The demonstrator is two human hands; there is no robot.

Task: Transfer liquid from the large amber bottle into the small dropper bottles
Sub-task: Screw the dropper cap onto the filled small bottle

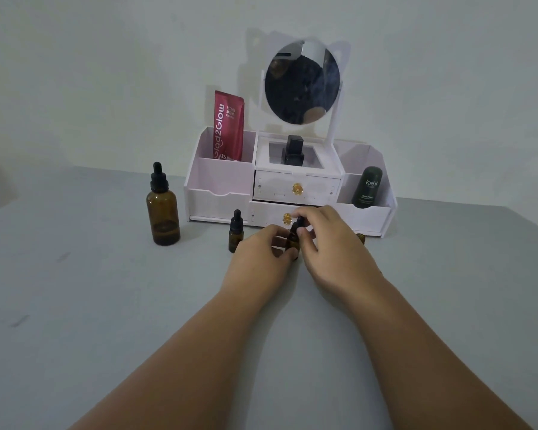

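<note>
The large amber bottle (163, 211) stands upright at the left with its black dropper cap on and a little liquid at the bottom. One small dropper bottle (235, 233) stands capped to its right. A second small dropper bottle (293, 242) stands on the table between my hands. My left hand (259, 255) grips its amber body. My right hand (330, 243) pinches its black dropper cap from above. A third small amber bottle (360, 238) shows partly behind my right hand.
A white cosmetic organiser (221, 193) with a round mirror (302, 83) and two drawers stands against the wall behind the bottles. It holds a red tube (228, 127), a black perfume bottle (293, 151) and a dark green bottle (368, 187). The grey table (75, 290) extends left and toward me.
</note>
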